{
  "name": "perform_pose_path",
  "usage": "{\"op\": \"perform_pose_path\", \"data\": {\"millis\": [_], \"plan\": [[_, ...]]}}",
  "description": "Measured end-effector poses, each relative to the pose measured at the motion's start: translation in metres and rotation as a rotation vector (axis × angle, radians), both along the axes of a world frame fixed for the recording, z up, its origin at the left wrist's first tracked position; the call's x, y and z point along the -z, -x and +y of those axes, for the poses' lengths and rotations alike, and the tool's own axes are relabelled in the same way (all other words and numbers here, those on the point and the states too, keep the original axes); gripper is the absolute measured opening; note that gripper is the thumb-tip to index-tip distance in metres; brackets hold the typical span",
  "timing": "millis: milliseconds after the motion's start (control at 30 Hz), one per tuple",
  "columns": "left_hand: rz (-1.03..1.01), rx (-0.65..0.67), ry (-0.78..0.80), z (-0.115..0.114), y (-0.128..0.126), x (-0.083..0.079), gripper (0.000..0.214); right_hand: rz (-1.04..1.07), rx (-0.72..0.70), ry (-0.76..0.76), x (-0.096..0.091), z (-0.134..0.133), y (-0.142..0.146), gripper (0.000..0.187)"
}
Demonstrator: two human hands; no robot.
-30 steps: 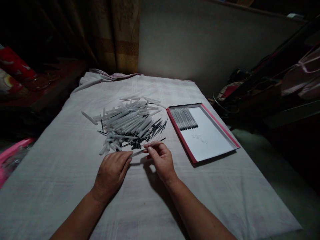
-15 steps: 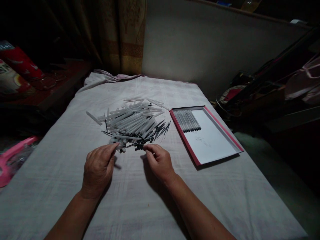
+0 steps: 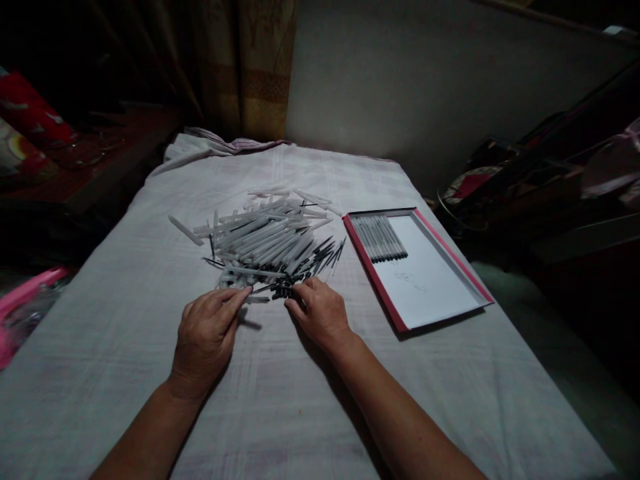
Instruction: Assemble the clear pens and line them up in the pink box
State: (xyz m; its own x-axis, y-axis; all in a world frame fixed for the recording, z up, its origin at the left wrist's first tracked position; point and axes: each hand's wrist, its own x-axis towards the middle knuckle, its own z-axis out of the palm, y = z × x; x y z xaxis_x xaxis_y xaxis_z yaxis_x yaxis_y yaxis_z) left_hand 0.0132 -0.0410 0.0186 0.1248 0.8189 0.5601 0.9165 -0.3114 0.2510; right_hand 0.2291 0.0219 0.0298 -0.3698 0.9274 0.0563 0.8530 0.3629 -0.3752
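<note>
A loose pile of clear pen barrels (image 3: 265,233) lies mid-table. Dark, thin pen refills (image 3: 323,257) stick out at its right side, and small black pen parts (image 3: 283,291) are heaped at its near edge. The fingers of my left hand (image 3: 210,333) are pinched at that near edge, on a thin dark stick that looks like a pen refill (image 3: 261,289). A clear barrel (image 3: 257,300) lies just beyond its fingertips. My right hand (image 3: 320,310) is closed, with thumb and forefinger beside the small black parts; what they hold, if anything, is hidden.
Right of the pile stands a shallow box lid (image 3: 440,280) with red sides; a row of clear pens (image 3: 381,239) with black ends lies in its far left corner. A pale checked cloth (image 3: 280,407) covers the table. A pink plastic item (image 3: 30,293) is at the left.
My left hand has moved slightly right, closer to my right hand. My right hand has shifted a little towards the black parts. The view has shifted slightly.
</note>
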Motion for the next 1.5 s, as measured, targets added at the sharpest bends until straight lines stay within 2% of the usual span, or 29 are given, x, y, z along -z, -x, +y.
{"op": "perform_pose_path", "data": {"millis": [100, 200, 267, 367, 433, 500, 900, 1100, 1300, 1500], "plan": [[0.007, 0.000, 0.002, 0.001, 0.000, 0.003, 0.032, 0.045, -0.006, 0.007, 0.003, 0.001, 0.000, 0.015], [0.024, 0.008, -0.007, 0.001, 0.000, 0.003, 0.031, 0.335, -0.005, 0.055, 0.009, -0.002, -0.005, 0.017], [0.031, 0.016, -0.006, 0.001, -0.001, 0.002, 0.032, 0.634, 0.038, 0.175, 0.013, -0.006, -0.006, 0.017], [0.037, 0.027, 0.004, 0.001, -0.002, 0.001, 0.032, 1.044, 0.168, 0.454, 0.015, -0.014, -0.004, 0.015], [0.050, 0.031, 0.014, 0.000, -0.004, 0.000, 0.032, 1.207, 0.226, 0.602, 0.011, -0.016, -0.001, 0.016], [0.065, 0.037, 0.016, 0.000, -0.007, -0.001, 0.031, 1.288, 0.234, 0.680, 0.007, -0.017, 0.000, 0.018], [0.084, 0.069, -0.009, -0.001, -0.009, -0.003, 0.033, 1.406, 0.209, 0.864, 0.002, -0.015, -0.004, 0.033], [0.089, 0.077, -0.010, -0.002, -0.010, -0.004, 0.033, 1.350, 0.219, 0.770, 0.000, -0.016, -0.002, 0.026], [0.100, 0.084, 0.005, -0.002, -0.010, -0.003, 0.037, 1.374, 0.255, 0.817, 0.002, -0.020, 0.005, 0.026], [0.096, 0.093, 0.005, -0.002, -0.011, -0.004, 0.039, 1.353, 0.214, 0.773, 0.004, -0.023, 0.009, 0.024]]}}
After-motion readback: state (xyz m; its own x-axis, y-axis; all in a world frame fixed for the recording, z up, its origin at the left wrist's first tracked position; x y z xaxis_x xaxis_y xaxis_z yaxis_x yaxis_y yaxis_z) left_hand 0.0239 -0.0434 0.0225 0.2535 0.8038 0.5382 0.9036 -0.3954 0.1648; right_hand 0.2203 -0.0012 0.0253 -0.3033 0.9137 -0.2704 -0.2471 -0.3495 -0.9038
